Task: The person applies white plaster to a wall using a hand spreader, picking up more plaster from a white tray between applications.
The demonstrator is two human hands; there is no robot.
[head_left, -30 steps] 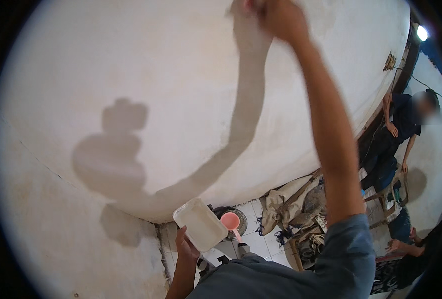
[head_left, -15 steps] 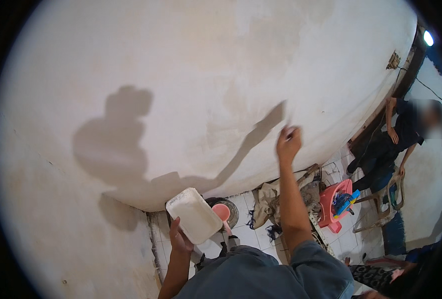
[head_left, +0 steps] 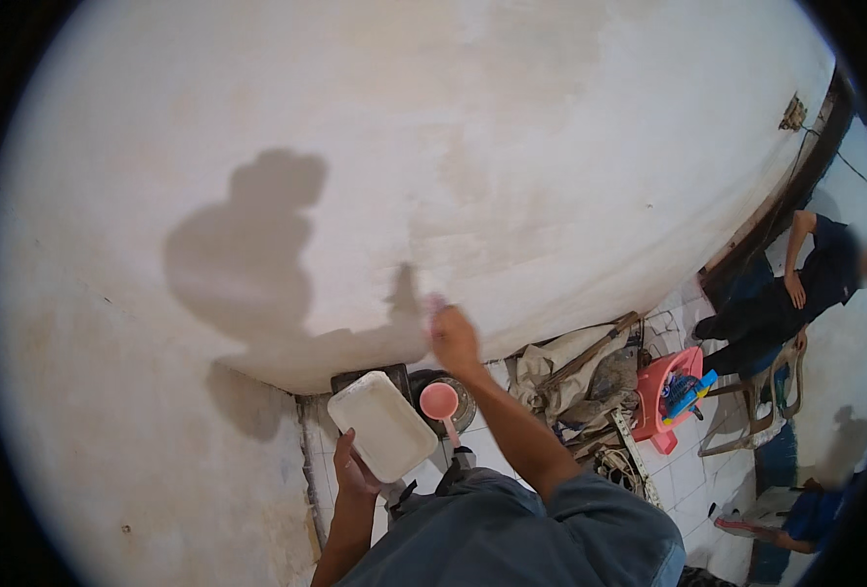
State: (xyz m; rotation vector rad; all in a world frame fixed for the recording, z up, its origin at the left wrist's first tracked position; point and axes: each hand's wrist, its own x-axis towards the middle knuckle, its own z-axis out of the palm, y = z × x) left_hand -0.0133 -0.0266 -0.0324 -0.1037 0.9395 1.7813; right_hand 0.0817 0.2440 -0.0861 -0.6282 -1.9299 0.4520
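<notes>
My left hand grips the near left side of a shallow white tray, which looks smeared with pale paste. My right hand is closed around a small, flat, pinkish tool, blurred by motion, so I cannot make out its exact kind. That hand is close to the lower part of the whitish wall; contact is hard to judge. Damp-looking darker patches mark the wall above it. Shadows of my head and arm fall on the wall to the left.
Below the tray, on the tiled floor, are a pink dipper and a dark round container. Crumpled sacks and boards lie along the wall's foot. A pink plastic seat holds things. Two people are at the right, near a chair.
My right hand has swept left and down along the wall with the pinkish tool. The left hand keeps the tray in nearly the same place. The view has shifted slightly.
</notes>
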